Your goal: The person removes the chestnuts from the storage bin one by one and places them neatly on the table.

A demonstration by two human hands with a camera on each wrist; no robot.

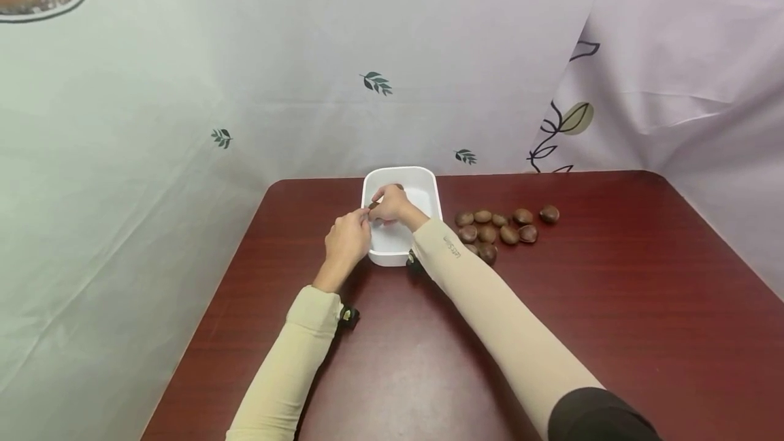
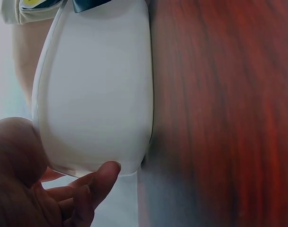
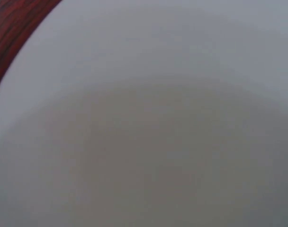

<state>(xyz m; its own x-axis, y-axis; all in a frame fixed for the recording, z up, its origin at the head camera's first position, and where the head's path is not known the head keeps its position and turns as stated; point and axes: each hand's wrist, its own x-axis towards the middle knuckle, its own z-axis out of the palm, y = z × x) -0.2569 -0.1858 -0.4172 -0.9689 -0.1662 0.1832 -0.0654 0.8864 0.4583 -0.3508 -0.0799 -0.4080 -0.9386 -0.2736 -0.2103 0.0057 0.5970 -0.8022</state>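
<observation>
In the head view a white tub (image 1: 398, 260) stands near the back edge of the table. Over its left side my two hands meet at a small brown chestnut (image 1: 373, 205). My left hand (image 1: 348, 240) has its fingertips at the chestnut, its other fingers curled beside the tub wall in the left wrist view. Reaching over the tub from the right, my right hand (image 1: 392, 204) pinches the same chestnut. Another brown piece (image 1: 400, 186) peeks out behind the right hand; its kind is mostly hidden. The right wrist view holds only blurred white tub wall (image 3: 148, 47).
Several chestnuts (image 1: 486, 233) lie loose on the dark red table (image 1: 612, 291), right of the tub, some partly behind the right sleeve. One chestnut (image 1: 549, 214) sits a little apart at the far right. A pale printed cloth (image 1: 306, 87) hangs behind the table.
</observation>
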